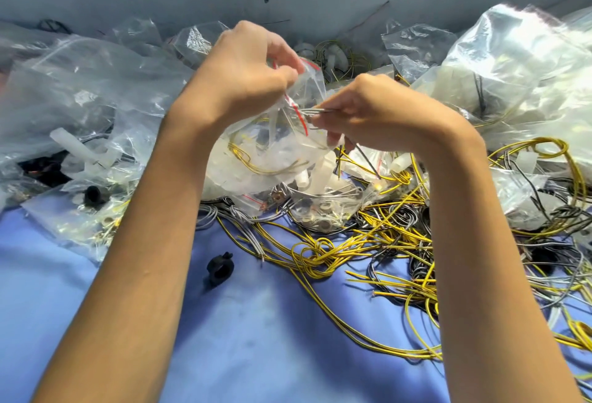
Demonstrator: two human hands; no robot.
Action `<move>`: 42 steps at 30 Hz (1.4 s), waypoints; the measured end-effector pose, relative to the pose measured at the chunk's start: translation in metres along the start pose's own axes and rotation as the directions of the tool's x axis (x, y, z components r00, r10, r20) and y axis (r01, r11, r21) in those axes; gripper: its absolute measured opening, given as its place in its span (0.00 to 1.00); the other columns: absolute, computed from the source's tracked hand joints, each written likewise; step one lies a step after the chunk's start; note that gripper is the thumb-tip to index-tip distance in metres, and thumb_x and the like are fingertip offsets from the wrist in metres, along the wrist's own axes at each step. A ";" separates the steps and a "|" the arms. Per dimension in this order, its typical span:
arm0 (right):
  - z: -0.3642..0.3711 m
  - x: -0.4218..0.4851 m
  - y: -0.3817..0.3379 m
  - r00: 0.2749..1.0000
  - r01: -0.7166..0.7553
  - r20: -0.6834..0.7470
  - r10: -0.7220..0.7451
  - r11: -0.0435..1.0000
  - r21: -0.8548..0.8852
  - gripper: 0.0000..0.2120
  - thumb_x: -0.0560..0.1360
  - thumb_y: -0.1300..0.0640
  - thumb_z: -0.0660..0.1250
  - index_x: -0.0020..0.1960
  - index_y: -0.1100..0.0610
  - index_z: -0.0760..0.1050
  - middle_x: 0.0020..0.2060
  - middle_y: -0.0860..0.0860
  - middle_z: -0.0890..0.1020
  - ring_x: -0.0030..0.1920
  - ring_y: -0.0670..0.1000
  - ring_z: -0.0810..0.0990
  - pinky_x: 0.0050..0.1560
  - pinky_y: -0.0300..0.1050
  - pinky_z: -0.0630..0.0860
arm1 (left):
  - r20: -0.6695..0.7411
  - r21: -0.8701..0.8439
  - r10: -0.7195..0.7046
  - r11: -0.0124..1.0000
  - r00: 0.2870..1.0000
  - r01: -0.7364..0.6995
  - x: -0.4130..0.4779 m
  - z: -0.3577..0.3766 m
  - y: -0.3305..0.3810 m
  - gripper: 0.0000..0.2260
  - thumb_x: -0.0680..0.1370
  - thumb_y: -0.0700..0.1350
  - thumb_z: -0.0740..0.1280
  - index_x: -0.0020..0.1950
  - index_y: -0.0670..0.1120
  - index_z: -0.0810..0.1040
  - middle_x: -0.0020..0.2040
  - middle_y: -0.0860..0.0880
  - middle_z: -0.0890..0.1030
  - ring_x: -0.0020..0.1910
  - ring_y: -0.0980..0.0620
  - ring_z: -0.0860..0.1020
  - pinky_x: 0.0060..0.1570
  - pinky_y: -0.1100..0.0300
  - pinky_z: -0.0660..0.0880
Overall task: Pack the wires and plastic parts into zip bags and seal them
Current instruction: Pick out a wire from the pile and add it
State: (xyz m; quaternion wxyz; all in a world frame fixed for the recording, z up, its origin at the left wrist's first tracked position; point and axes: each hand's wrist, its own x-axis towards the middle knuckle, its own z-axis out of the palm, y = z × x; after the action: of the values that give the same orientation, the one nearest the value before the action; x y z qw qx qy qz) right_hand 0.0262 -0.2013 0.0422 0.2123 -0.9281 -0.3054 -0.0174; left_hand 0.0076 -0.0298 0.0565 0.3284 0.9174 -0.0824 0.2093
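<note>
Zip bag (272, 153), clear with a red stripe along its mouth, is held up between both hands above the middle of the blue surface (256, 338), in front of a heap of other clear bags. The left hand (243, 73) grips the bag's upper edge, its fingers (282, 50) curled over the rim and pinching the film; the fingertips are hidden behind the hand and the folded plastic. The right hand (378, 111) pinches a thin bundle of grey wires (312, 111) at the bag's mouth, its fingers (333, 105) closed tight on them. How far the wire ends reach inside cannot be told through the creased plastic. A loop of yellow wire (243, 154) shows dimly inside the bag. Pale plastic pieces (302, 178) sit at its lower end, though whether they lie in it or behind it is hard to make out. Loose yellow wires (352, 252) sprawl over the surface to the right, tangled with grey and black ones and partly covered by the right forearm. A black ring-shaped part (220, 269) lies alone on the surface between the forearms. On the left a pile of crumpled bags (80, 89) half buries a white tube (77, 146). On the right a large bag (512, 66) is washed out by glare and cut off by the frame edge, its contents mostly unreadable.
</note>
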 end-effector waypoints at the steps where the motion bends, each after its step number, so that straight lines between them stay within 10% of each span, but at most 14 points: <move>1: 0.002 0.001 -0.001 1.000 -0.003 0.014 0.003 1.000 -0.006 0.17 0.78 0.51 0.63 0.32 0.53 0.76 0.23 0.42 0.78 0.23 0.38 0.74 0.23 0.28 0.65 | 0.054 0.019 0.032 0.999 0.998 -0.033 -0.002 -0.001 0.002 0.09 0.74 0.40 0.66 0.46 0.53 0.82 0.24 0.60 0.74 0.25 0.69 0.71 0.29 0.78 0.63; 9: 0.005 0.006 -0.016 0.993 0.039 -0.105 -0.044 0.998 -0.054 0.16 0.81 0.53 0.58 0.49 0.63 0.78 0.42 0.59 0.81 0.43 0.57 0.79 0.42 0.50 0.75 | 0.065 0.031 0.139 0.989 0.988 -0.141 -0.009 -0.010 0.017 0.12 0.74 0.35 0.63 0.48 0.47 0.83 0.19 0.64 0.71 0.26 0.73 0.71 0.28 0.80 0.62; 16: 0.012 0.004 -0.020 0.995 -0.030 0.091 0.046 0.983 -0.179 0.12 0.79 0.59 0.57 0.45 0.60 0.78 0.37 0.58 0.78 0.38 0.57 0.71 0.36 0.47 0.65 | 0.055 0.028 0.151 0.988 0.987 -0.152 -0.011 -0.014 0.019 0.14 0.73 0.36 0.62 0.45 0.52 0.82 0.22 0.66 0.73 0.25 0.64 0.72 0.29 0.74 0.65; 22: 0.006 0.004 -0.015 0.972 -0.068 -0.218 0.086 0.994 0.090 0.09 0.74 0.51 0.66 0.43 0.53 0.84 0.36 0.55 0.84 0.39 0.53 0.81 0.41 0.45 0.78 | 0.150 0.034 0.221 0.973 0.964 -0.228 -0.015 -0.013 0.024 0.13 0.73 0.35 0.63 0.45 0.51 0.83 0.23 0.68 0.73 0.29 0.50 0.72 0.35 0.54 0.73; 33: 0.014 0.010 -0.016 0.993 -0.117 -0.002 0.117 0.993 -0.016 0.16 0.76 0.53 0.64 0.34 0.62 0.75 0.18 0.48 0.71 0.23 0.45 0.66 0.23 0.40 0.62 | 0.081 -0.031 0.237 0.972 0.968 -0.235 -0.014 -0.014 0.021 0.14 0.71 0.36 0.62 0.44 0.52 0.82 0.21 0.58 0.71 0.24 0.58 0.66 0.27 0.67 0.63; 42: 0.003 0.008 -0.015 0.907 -0.030 -0.397 0.137 0.964 0.265 0.09 0.72 0.54 0.67 0.41 0.55 0.84 0.31 0.51 0.83 0.27 0.41 0.74 0.35 0.38 0.74 | 0.021 -0.044 0.202 0.979 0.979 -0.201 -0.014 -0.013 0.021 0.13 0.73 0.34 0.61 0.47 0.47 0.82 0.23 0.70 0.72 0.22 0.63 0.68 0.25 0.76 0.60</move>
State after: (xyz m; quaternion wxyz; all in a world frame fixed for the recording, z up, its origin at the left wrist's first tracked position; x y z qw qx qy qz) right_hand 0.0237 -0.1851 0.0464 0.3889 -0.8810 -0.2132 -0.1645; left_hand -0.0159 -0.0376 0.0716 0.3233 0.8999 -0.1834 0.2280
